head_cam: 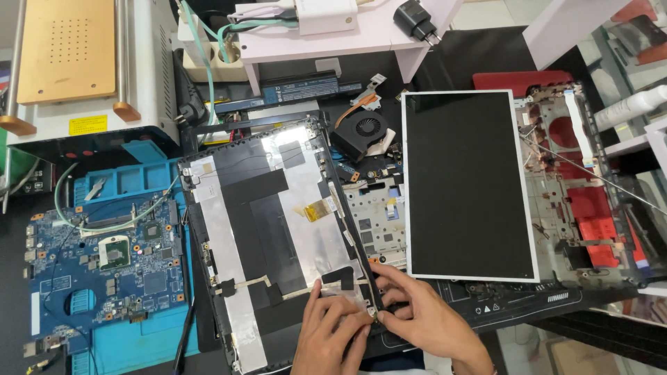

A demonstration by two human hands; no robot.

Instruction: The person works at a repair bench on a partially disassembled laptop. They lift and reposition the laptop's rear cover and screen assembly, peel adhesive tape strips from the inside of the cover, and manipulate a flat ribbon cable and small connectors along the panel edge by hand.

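Black laptop lid shell (278,236) lies open-face up (foil and black tape inside), tilted slightly on the bench.

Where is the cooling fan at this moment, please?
In the head view, the black cooling fan lies at upper centre on the bench, between the top corner of the laptop lid shell and the loose screen panel on its right.

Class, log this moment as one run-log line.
left hand: on laptop lid back | right hand: pinching lid's lower right edge | nearby: LCD panel, motherboard
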